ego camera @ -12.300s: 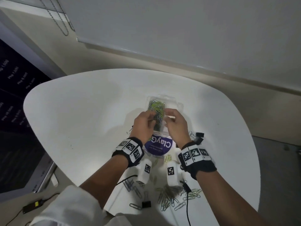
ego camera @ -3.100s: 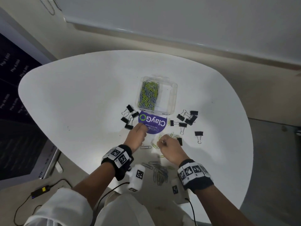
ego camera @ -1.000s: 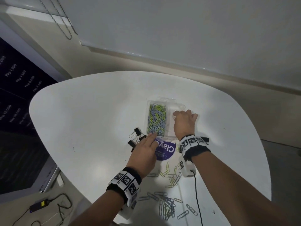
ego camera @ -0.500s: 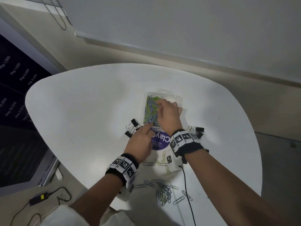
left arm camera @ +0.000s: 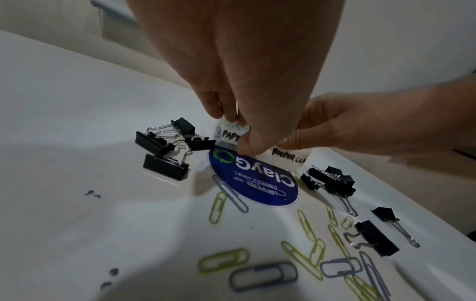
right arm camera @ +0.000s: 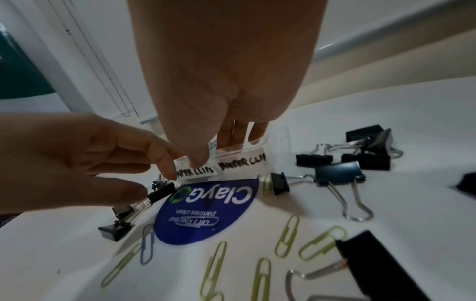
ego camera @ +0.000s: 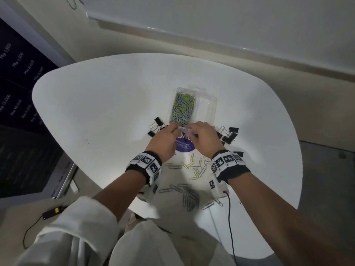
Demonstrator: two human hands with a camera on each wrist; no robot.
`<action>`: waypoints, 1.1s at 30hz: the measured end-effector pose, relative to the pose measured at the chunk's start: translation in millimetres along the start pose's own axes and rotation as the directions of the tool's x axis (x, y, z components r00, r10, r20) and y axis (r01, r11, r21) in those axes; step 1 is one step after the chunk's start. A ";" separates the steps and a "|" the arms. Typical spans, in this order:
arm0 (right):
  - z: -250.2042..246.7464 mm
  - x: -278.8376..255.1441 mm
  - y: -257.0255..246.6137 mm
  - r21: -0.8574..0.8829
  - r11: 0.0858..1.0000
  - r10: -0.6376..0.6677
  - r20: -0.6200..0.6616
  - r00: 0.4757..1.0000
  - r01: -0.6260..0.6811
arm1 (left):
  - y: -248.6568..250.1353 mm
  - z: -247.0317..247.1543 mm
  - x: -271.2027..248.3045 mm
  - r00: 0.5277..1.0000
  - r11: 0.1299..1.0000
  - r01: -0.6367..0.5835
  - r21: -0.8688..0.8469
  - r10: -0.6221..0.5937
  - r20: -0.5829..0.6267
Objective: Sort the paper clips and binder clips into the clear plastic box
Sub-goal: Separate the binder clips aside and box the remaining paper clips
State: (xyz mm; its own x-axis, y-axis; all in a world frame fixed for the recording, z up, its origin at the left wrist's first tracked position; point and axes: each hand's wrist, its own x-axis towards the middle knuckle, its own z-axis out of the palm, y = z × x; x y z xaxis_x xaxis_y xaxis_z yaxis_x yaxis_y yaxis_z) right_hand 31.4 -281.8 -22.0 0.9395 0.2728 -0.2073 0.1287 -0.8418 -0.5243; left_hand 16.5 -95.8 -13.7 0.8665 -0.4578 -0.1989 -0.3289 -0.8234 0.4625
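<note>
In the centre of the head view we have both hands at the near edge of the clear plastic box [ego camera: 206,104], which lies on the white table [ego camera: 96,112]. Our left hand [ego camera: 165,140] and our right hand [ego camera: 205,138] both pinch this edge with curled fingertips, just where the two handwritten labels [right arm camera: 242,163] are; we judge this is to steady or straighten the box before more clips go in. The labels explain the order: one reads paper clips, the other binder clips.

The box has two compartments. The left one in the frame is already full of green and grey-blue paper clips [ego camera: 182,108], too many to count. The right one looks empty.

The binder clips [left arm camera: 165,146] are all still on the table: about four in a group left of the purple sticker [ego camera: 184,145], and at least five on the right side [ego camera: 229,134], some hidden by the wrist. Loose paper clips [ego camera: 194,169] remain in the lower centre, roughly twenty, but the dark pile is too blurred for an exact number. So the sorting seems less than half done.
</note>
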 end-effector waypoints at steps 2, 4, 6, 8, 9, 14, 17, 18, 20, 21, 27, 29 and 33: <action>2.5 -5.6 2.1 0.052 0.999 0.001 0.011 1.000 -0.002 | 0.8 -0.5 -6.4 0.999 1.000 -0.016 0.006 0.016 -0.046; 4.4 -11.0 3.4 0.092 0.996 -0.004 -0.004 1.000 0.005 | 0.3 -0.5 -15.5 0.993 1.000 -0.002 0.026 0.005 -0.121; 4.9 -17.7 3.8 0.117 0.992 -0.031 -0.047 0.998 0.036 | -2.4 3.5 -27.5 0.985 0.999 0.041 0.014 -0.038 -0.168; 2.8 -27.2 3.1 0.100 0.992 -0.059 -0.148 0.987 0.074 | -4.9 10.5 -39.4 0.989 0.998 0.062 -0.027 -0.065 -0.131; 2.0 -34.2 3.0 0.094 0.992 -0.059 -0.220 0.974 0.082 | -6.2 15.8 -44.9 0.994 0.998 0.055 -0.032 -0.057 -0.090; 15.3 -80.6 14.9 0.181 0.983 0.085 -0.287 0.954 -0.033 | -4.2 43.4 -64.7 0.995 0.996 -0.037 0.077 0.029 0.095; 30.8 -101.8 27.1 0.092 0.994 0.076 -0.111 0.991 -0.066 | 1.2 51.3 -72.6 0.990 0.993 -0.064 0.095 0.051 0.131; 35.3 -107.3 28.2 0.063 0.997 0.046 -0.064 0.997 -0.042 | 3.4 52.4 -74.6 0.989 0.991 -0.096 0.091 0.084 0.121; 43.1 -116.4 26.4 0.061 0.998 -0.012 -0.012 1.000 0.013 | 7.8 50.7 -77.3 0.982 0.983 -0.175 0.062 0.169 0.090; 45.9 -120.0 24.9 0.084 0.996 -0.036 0.000 0.999 0.036 | 9.3 48.6 -78.1 0.977 0.979 -0.201 0.037 0.198 0.073; 42.7 -128.8 21.9 0.115 0.993 -0.003 -0.151 0.989 0.021 | 8.8 32.6 -75.0 0.990 0.996 -0.029 0.081 0.018 0.139; 39.2 -124.7 23.3 0.112 0.993 0.046 -0.173 0.984 -0.027 | 6.8 32.3 -76.4 0.979 0.999 0.009 0.052 -0.020 0.203; 30.9 -98.6 23.3 0.055 0.998 0.034 -0.089 0.995 -0.029 | 10.8 40.4 -80.4 0.961 0.997 -0.051 -0.056 0.064 0.267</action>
State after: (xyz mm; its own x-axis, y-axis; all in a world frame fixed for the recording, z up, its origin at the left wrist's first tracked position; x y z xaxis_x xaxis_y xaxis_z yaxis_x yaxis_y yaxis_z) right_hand -68.1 -313.9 -39.2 0.9677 0.2019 -0.1507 0.0840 -0.8225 -0.5625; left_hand -71.9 -81.5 -27.6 0.7115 -0.5828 -0.3926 -0.3514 -0.7789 0.5194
